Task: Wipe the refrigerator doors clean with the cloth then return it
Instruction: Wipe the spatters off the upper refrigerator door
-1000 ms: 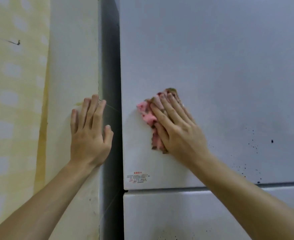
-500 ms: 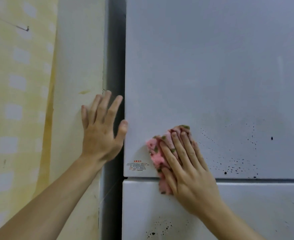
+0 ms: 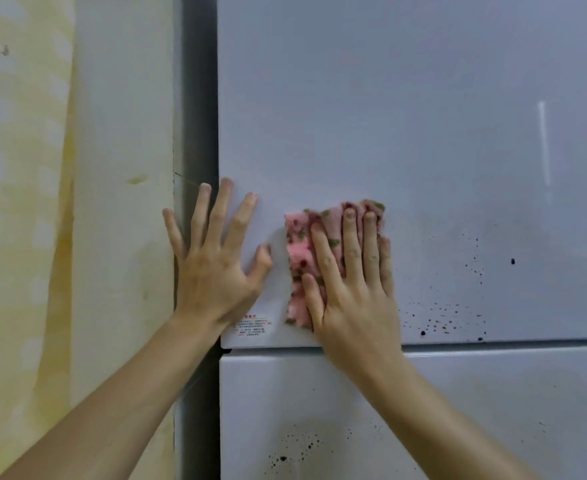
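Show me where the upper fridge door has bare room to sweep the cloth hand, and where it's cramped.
Bare: the upper door above the cloth, and rightward from it across the dark specks to the picture's edge. Cramped: the strip between left hand and right hand, with the warning label and the seam to the lower door just below.

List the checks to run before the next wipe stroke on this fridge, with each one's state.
1. Cloth flat under right hand on upper door: ok.
2. Right hand pressing with straight fingers: ok.
3. Left hand braced flat at the door's left edge: ok.
4. Upper door clean: not ok, dark specks right of the cloth.
5. Lower door clean: not ok, spatter on it.
6. Cloth dampness: cannot tell.
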`<action>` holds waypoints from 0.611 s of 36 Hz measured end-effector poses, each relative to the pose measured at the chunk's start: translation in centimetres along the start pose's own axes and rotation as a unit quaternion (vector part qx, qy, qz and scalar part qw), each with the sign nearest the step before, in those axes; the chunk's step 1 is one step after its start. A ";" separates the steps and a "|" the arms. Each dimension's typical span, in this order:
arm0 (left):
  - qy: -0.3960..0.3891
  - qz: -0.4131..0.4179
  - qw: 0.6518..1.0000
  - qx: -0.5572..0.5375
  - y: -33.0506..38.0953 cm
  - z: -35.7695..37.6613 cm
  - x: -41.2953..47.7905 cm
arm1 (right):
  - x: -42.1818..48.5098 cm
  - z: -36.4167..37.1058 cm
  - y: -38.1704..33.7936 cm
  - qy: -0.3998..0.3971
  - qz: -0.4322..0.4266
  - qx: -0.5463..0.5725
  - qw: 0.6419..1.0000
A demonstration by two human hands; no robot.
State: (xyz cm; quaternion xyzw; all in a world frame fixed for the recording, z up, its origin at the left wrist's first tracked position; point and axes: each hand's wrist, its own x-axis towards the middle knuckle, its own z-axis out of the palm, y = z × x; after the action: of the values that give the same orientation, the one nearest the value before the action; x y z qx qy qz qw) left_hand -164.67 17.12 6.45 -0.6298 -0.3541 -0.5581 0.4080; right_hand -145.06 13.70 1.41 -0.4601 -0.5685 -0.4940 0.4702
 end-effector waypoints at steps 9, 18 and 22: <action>0.015 0.057 0.998 -0.026 2.5 0.3 0.4 | -2.0 -0.6 1.8 -0.018 -0.054 -0.022 0.998; 0.024 0.039 0.998 -0.035 3.8 0.4 0.7 | 5.3 -1.0 3.0 0.009 0.019 -0.003 1.000; 0.022 0.033 0.999 -0.034 4.3 0.3 0.8 | 4.6 -1.0 2.8 0.013 0.029 -0.001 0.999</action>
State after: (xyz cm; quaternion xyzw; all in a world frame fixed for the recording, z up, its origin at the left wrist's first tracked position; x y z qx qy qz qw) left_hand -160.63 15.57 6.69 -0.6419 -0.3047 -0.5703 0.4120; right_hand -142.80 13.27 6.41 -0.4703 -0.5484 -0.4862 0.4915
